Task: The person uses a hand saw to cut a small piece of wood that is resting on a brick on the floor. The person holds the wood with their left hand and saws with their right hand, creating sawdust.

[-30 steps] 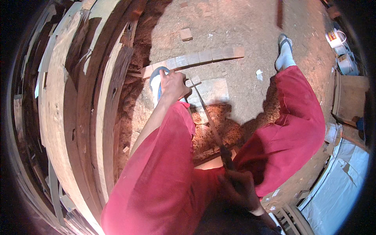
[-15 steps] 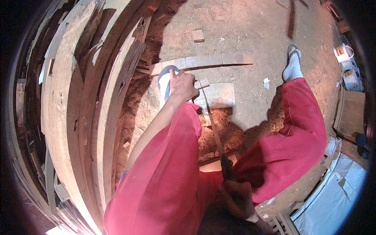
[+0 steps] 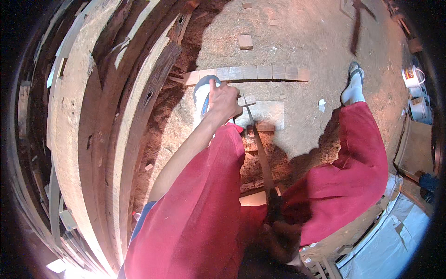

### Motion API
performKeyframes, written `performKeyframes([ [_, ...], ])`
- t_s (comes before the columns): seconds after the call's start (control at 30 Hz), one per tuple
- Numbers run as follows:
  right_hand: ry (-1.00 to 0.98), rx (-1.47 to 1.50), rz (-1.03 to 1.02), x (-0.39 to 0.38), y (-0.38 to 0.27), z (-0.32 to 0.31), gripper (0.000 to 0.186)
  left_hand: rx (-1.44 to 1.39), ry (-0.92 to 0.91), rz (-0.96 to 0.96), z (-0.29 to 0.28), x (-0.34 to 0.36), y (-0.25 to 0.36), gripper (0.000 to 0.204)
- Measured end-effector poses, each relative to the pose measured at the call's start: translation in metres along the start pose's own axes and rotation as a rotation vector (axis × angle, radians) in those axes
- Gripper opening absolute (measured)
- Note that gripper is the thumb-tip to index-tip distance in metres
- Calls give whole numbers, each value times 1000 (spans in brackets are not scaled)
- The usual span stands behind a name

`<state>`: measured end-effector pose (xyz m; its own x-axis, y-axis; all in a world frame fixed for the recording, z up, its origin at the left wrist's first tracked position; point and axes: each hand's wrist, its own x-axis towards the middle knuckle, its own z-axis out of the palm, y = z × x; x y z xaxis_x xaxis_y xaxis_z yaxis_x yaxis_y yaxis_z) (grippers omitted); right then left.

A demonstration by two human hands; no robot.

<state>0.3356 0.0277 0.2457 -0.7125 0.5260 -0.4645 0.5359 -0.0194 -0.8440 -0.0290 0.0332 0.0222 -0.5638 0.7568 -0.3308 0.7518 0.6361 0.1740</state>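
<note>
We noted the right hand [image 3: 278,239] low in the head view, in deep shadow between the thighs, wrapped around the handle of a handsaw [image 3: 261,156]; fingers looked closed on it, though the dark hid detail. From that grip the blade ran up and slightly left, away from the body, its far end reaching the small wood piece [image 3: 260,114] on the dirt floor [image 3: 297,28]. So the saw's long axis lay nearly along our line of sight, outward from the right hand toward the left.

The left hand [image 3: 225,100] sat at the far end of an outstretched arm, just beside the blade tip, fingers curled and pressed down at the near edge of the piece, partly over a blue-and-white shoe [image 3: 203,95]. The left was the nearer hand to the wood. Beyond it lay a long slat [image 3: 260,73], crosswise to the blade.
</note>
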Motion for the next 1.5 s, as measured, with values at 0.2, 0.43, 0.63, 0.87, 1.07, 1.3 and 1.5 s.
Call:
performKeyframes([
  [0.2, 1, -19, 181, 7, -3, 10, 35, 20, -50, -17, 0, 4, 0, 32],
  [0.43, -51, -96, -42, 13, 3, -9, 25, 44, -16, -64, 1, 0, 3, 25],
  [0.63, 477, -354, -500, -3, 31, 31, 24, -4, -102, -55, -8, -1, 3, 23],
  [0.87, -39, -40, -204, 0, 21, -10, 32, 16, -9, -33, 10, 4, -1, 30],
  [1.07, -147, -1, 19, 1, 17, -21, 31, -2, -3, -7, 6, -3, -4, 26],
  [1.3, -66, -121, -4, 1, 36, -6, 21, -47, -32, 5, 3, -2, -1, 27],
  [1.5, 97, 7, -278, -5, 44, 6, 9, 12, 8, -16, 11, 1, -2, 30],
])
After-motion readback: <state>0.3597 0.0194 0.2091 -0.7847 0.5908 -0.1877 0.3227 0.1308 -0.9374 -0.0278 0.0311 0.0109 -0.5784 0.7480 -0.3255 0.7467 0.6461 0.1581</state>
